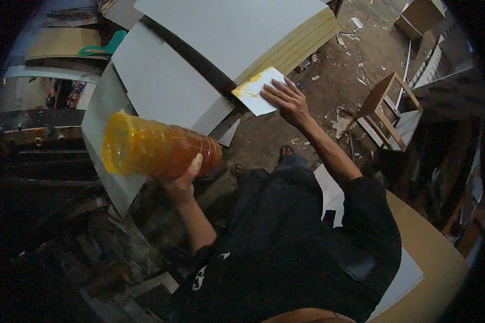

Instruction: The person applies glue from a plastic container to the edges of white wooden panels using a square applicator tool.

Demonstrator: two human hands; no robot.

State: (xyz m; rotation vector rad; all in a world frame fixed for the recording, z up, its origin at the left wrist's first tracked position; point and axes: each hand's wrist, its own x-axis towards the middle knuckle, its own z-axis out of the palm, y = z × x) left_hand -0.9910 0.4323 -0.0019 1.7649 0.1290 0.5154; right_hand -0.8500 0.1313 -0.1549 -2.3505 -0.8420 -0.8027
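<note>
My left hand (182,185) is wrapped round a large clear plastic jar (153,145), tilted on its side with its mouth to the left. Amber liquid fills its lower part, and thick yellow residue coats the mouth. In my right hand (291,105) is a flat white rectangular piece (257,97), smeared with yellow along its far left edge. My fingers lie across its top; the thumb is hidden. The piece is close to the corner of a stack of white-topped boards (291,40) with yellowish edges. Whether it touches the boards, I cannot tell.
A second stack of white panels (161,78) lies to the left, beside a dark gap. At right a small wooden frame (388,113) rests tipped on the littered dirt floor (328,89). A tan board (431,242) is behind me at lower right. Teal cloth-like material (110,46) lies far left.
</note>
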